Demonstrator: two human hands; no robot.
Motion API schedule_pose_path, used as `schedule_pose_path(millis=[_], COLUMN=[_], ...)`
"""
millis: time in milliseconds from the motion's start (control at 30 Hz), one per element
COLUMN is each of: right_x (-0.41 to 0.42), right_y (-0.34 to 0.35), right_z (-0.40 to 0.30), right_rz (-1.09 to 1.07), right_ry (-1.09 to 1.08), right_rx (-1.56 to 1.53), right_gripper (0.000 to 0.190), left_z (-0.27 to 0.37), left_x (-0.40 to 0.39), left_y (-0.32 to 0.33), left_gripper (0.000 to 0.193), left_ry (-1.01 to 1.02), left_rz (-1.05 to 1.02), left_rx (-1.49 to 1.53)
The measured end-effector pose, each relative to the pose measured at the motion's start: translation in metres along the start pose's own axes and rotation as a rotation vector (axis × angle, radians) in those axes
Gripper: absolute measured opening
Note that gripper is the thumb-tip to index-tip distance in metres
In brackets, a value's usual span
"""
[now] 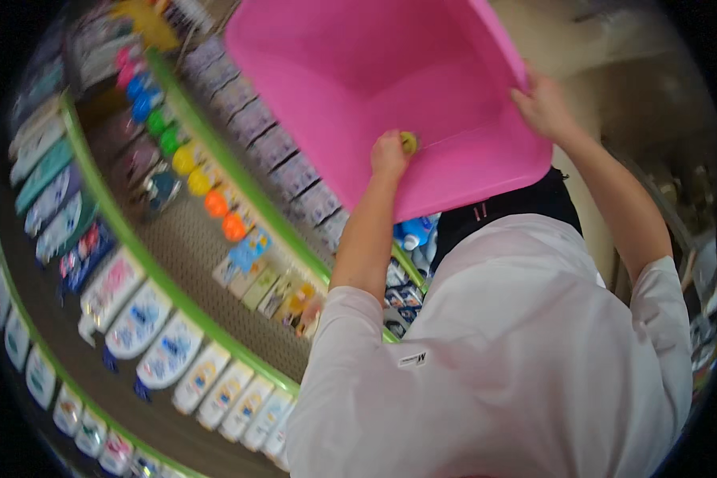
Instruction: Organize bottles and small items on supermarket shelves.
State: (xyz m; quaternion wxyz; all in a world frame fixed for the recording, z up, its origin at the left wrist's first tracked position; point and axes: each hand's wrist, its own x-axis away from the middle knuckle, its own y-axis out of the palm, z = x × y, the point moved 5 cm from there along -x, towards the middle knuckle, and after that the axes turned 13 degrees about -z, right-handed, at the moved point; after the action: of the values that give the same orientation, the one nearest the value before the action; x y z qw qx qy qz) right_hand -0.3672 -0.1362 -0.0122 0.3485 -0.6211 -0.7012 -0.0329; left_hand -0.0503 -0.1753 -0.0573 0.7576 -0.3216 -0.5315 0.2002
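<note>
A large pink plastic tub (334,107) is tilted in front of me with its inside facing up. My right hand (544,107) grips its rim on the right, fingers curled over the edge. Inside the tub, near its lower side, my left hand (391,154) is closed around a small round yellow-green item (408,143). What this item is cannot be made out; part of it is hidden by my fingers.
Left of the tub stand store shelves with green edges (173,287), holding white bottles (170,352), colourful round-topped items (200,179) and rows of purplish packs (275,146). Blue bottles (415,232) stand below the tub. More blurred goods are at the far right.
</note>
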Motion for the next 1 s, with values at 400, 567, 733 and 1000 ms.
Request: schedule_pose_path(millis=[400, 567, 733, 1000], right_x=[0.005, -0.002, -0.01, -0.008], right_y=[-0.001, -0.001, -0.013, -0.016], right_z=[-0.02, 0.019, 0.038, 0.015], right_rz=[-0.061, -0.012, -0.005, 0.009], right_ry=[0.01, -0.058, -0.2, -0.126], right_rx=[-0.04, -0.128, -0.228, 0.002], right_gripper=[0.038, 0.035, 0.04, 0.038], left_z=[-0.02, -0.015, -0.069, -0.238], left_x=[-0.005, 0.106, 0.286, 0.32], left_y=[0.019, -0.1, -0.191, -0.171], left_gripper=[0.057, 0.051, 0.039, 0.081], left_ry=[-0.014, 0.122, -0.107, -0.692], left_rz=[-0.258, 0.306, 0.96, 0.765], left_rx=[-0.151, 0.068, -0.039, 0.245])
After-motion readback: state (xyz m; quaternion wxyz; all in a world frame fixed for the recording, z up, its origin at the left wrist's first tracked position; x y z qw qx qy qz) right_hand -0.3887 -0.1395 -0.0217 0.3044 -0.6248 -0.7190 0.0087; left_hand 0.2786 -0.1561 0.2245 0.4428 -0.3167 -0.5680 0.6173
